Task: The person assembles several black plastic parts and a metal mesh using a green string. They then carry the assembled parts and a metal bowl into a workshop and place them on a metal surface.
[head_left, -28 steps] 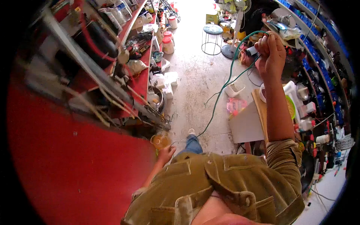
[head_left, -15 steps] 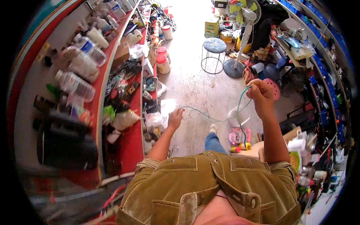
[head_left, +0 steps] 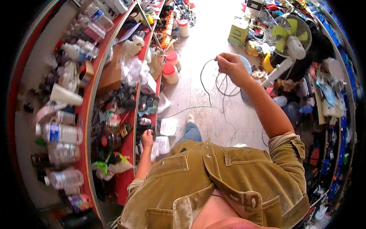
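The view has swung since a moment ago: the red shelving [head_left: 85, 114] now fills the whole left side, its upper boards crowded with plastic bottles [head_left: 59, 133] and its lower ones with bags, tins and small parts, whereas half a second ago it took up less of the frame. The bare concrete floor [head_left: 213, 45] runs up the middle, with white red-lidded jars [head_left: 170, 72] just beside the shelf foot and a green-bladed standing fan [head_left: 291, 38] well off to the right among boxes and clutter. The person's olive corduroy jacket [head_left: 228, 179] fills the lower edge. The right hand [head_left: 230, 65] is raised out in front, arm nearly straight, fingers pinched shut on a thin green wire [head_left: 206, 89]; it sits further left in the frame than before, and loose loops now hang below the pinch, so I judge that slack is being gathered. From the hand the wire arcs down to the floor and trails left toward the shelving. The left hand [head_left: 147, 138] has dropped from mid-air to the lower shelf edge and rests against small dark objects there; whether it grips anything I cannot tell.
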The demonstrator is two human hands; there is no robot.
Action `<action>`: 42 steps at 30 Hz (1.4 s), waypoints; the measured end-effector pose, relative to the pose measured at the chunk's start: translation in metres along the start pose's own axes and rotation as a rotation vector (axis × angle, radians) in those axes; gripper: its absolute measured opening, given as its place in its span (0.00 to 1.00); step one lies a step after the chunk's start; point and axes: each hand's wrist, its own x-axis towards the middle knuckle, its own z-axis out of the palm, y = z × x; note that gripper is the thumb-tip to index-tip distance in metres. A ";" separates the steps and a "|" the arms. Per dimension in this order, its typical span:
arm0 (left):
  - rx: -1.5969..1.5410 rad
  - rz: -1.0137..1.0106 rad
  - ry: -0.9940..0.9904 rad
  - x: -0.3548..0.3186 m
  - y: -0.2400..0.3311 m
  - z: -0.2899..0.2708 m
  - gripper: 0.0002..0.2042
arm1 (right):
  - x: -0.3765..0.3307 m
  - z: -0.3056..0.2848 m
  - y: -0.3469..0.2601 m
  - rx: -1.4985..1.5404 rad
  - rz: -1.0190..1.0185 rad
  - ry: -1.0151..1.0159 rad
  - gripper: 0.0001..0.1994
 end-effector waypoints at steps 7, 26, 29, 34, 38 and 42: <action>-0.062 0.207 -0.080 0.221 0.114 0.075 0.17 | 0.241 -0.084 -0.034 0.186 -0.146 0.047 0.07; 0.022 0.456 -0.119 0.679 0.633 0.249 0.18 | 0.680 -0.450 -0.095 0.322 -0.460 0.574 0.05; 0.038 0.399 -0.087 0.740 0.670 0.261 0.17 | 0.788 -0.492 -0.109 0.356 -0.461 0.459 0.05; 0.075 0.216 -0.096 0.887 0.693 0.313 0.17 | 0.956 -0.558 -0.129 0.321 -0.528 0.463 0.05; 0.083 0.328 -0.085 1.011 0.799 0.371 0.16 | 1.059 -0.637 -0.143 0.293 -0.545 0.496 0.05; -0.040 0.550 -0.183 1.124 0.959 0.435 0.17 | 1.134 -0.706 -0.179 0.230 -0.576 0.664 0.06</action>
